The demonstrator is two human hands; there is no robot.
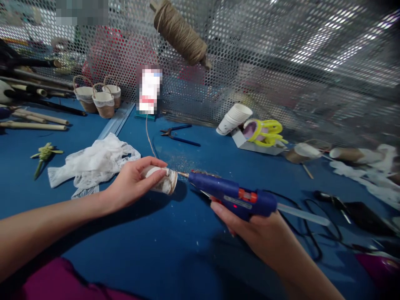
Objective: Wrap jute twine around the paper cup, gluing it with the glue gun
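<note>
My left hand grips a small white paper cup lying on its side, its base end toward the right. Twine runs from the back of the table down to the cup, and a strand shows round the cup's end. In my right hand is a blue hot glue gun with a clear glue stick out of its back. Its nozzle points left, at the cup's end; whether they touch I cannot tell. White lace is heaped beside my left wrist.
Blue-handled pliers lie behind the glue gun. Several stacked paper cups and yellow-handled scissors are at back right. Twine-wrapped baskets stand at back left. A twine spool hangs on the mesh partition; a black cord loops at right.
</note>
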